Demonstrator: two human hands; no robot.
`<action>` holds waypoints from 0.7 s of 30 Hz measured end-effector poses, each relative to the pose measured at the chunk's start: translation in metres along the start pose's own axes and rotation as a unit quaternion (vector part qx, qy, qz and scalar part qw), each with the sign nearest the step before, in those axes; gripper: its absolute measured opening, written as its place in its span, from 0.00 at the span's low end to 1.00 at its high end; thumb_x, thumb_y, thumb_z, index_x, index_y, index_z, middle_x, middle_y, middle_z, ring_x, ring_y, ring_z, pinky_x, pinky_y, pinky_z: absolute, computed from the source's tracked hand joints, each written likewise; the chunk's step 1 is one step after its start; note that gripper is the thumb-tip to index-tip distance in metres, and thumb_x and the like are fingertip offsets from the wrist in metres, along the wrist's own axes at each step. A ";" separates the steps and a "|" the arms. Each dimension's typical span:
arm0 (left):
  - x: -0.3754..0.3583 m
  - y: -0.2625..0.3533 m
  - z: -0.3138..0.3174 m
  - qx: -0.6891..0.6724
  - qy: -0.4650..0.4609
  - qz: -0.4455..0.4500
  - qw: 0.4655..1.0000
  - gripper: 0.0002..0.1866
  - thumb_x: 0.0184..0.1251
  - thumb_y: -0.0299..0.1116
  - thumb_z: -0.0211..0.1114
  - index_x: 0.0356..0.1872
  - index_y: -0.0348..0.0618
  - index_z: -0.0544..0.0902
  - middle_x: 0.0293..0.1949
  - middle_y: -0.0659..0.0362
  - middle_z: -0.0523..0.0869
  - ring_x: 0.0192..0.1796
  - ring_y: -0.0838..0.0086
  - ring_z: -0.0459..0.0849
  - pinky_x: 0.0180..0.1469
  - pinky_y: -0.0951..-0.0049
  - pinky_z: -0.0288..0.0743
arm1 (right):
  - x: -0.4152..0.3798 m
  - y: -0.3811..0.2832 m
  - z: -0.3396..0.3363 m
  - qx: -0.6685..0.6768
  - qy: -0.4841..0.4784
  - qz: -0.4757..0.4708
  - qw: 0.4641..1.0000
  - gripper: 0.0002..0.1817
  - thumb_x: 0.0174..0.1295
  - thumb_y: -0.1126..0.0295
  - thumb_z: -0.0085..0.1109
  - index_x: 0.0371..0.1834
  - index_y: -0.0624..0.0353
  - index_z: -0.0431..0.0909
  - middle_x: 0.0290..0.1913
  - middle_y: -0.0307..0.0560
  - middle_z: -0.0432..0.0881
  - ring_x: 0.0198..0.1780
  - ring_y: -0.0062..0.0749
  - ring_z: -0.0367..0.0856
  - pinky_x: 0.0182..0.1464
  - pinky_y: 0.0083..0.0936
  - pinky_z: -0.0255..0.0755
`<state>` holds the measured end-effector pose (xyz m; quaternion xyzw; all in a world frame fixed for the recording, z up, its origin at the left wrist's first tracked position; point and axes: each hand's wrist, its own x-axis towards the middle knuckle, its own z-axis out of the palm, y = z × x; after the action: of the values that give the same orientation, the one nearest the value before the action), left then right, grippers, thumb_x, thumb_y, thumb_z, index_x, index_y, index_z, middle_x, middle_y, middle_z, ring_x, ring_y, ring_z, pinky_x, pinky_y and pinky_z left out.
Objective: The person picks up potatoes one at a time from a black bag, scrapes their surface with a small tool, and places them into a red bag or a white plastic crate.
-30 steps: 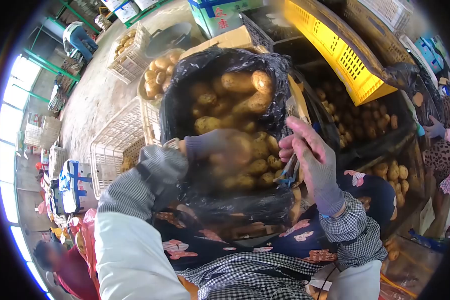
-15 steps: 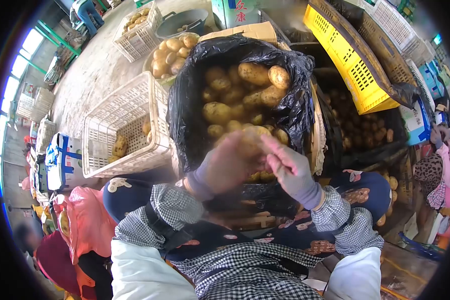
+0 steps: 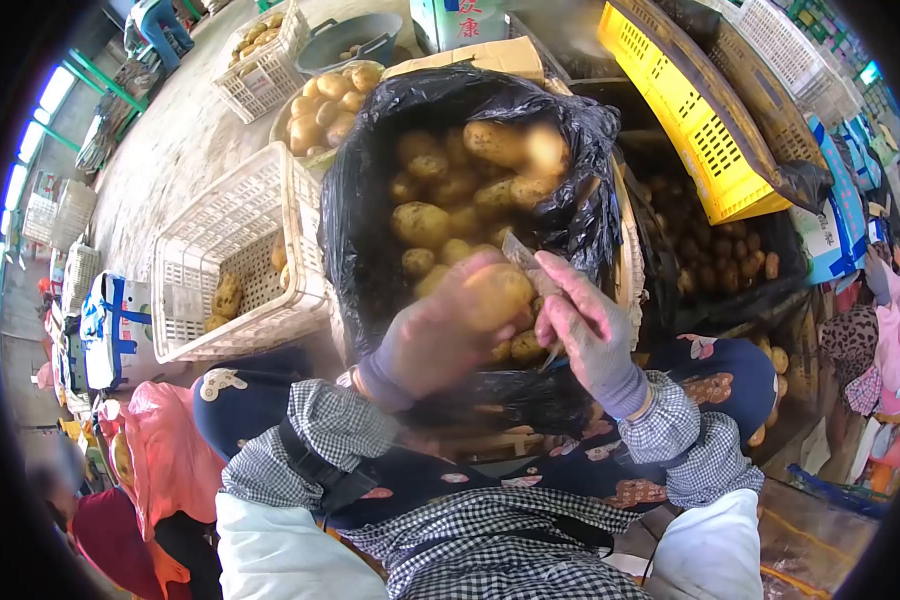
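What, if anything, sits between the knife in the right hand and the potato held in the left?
Nothing visible: the left hand holds the potato up, and the knife in the right hand lies right beside it.

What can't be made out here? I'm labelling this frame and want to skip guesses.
Head view only:
- Blade in the right hand: thin, motion-blurred; handle hidden by the fingers.
- Potato in the left hand: blurred, its underside covered.
- Black bag: depth hidden by potatoes.
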<state>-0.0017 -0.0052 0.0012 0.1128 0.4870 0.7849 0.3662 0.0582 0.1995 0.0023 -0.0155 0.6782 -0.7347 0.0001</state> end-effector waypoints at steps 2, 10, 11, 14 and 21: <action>-0.001 -0.001 0.000 0.183 0.004 0.072 0.980 0.21 0.60 0.22 0.63 0.57 0.42 0.78 0.57 0.59 0.79 0.61 0.67 0.77 0.65 0.70 0.72 | -0.004 0.006 0.002 0.008 -0.010 -0.022 1.000 0.24 0.72 0.78 0.48 0.72 0.65 0.65 0.38 0.40 0.79 0.32 0.17 0.74 0.37 0.16 0.73; -0.005 -0.008 -0.002 0.051 0.036 -0.013 0.998 0.45 0.54 0.18 0.68 0.76 0.45 0.58 0.67 0.56 0.70 0.70 0.66 0.71 0.73 0.64 0.63 | -0.015 0.011 0.003 -0.096 -0.084 -0.084 0.988 0.24 0.73 0.79 0.48 0.72 0.63 0.66 0.39 0.40 0.80 0.32 0.17 0.76 0.35 0.15 0.73; -0.006 -0.008 -0.002 0.018 0.033 -0.022 0.999 0.45 0.54 0.18 0.68 0.76 0.45 0.58 0.67 0.56 0.70 0.70 0.66 0.71 0.73 0.64 0.63 | -0.016 0.015 0.003 -0.112 -0.091 -0.092 0.985 0.24 0.72 0.79 0.48 0.72 0.62 0.67 0.39 0.40 0.81 0.32 0.17 0.76 0.35 0.15 0.73; -0.006 -0.009 0.000 -0.045 0.029 -0.023 0.998 0.46 0.54 0.17 0.68 0.76 0.44 0.57 0.68 0.56 0.70 0.69 0.66 0.72 0.72 0.66 0.65 | -0.020 0.022 0.007 -0.127 -0.109 -0.125 0.978 0.26 0.70 0.80 0.50 0.72 0.57 0.68 0.55 0.43 0.80 0.33 0.14 0.76 0.37 0.15 0.74; -0.007 -0.003 0.005 -0.026 0.062 -0.013 0.998 0.45 0.54 0.14 0.67 0.76 0.43 0.58 0.67 0.57 0.70 0.65 0.70 0.75 0.65 0.71 0.72 | -0.009 0.017 0.003 -0.081 -0.059 -0.118 0.988 0.23 0.73 0.76 0.48 0.71 0.63 0.68 0.34 0.39 0.81 0.30 0.18 0.76 0.34 0.17 0.73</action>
<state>0.0072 -0.0060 0.0026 0.0483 0.4899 0.7978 0.3481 0.0665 0.1957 -0.0144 -0.1383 0.7278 -0.6700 -0.0477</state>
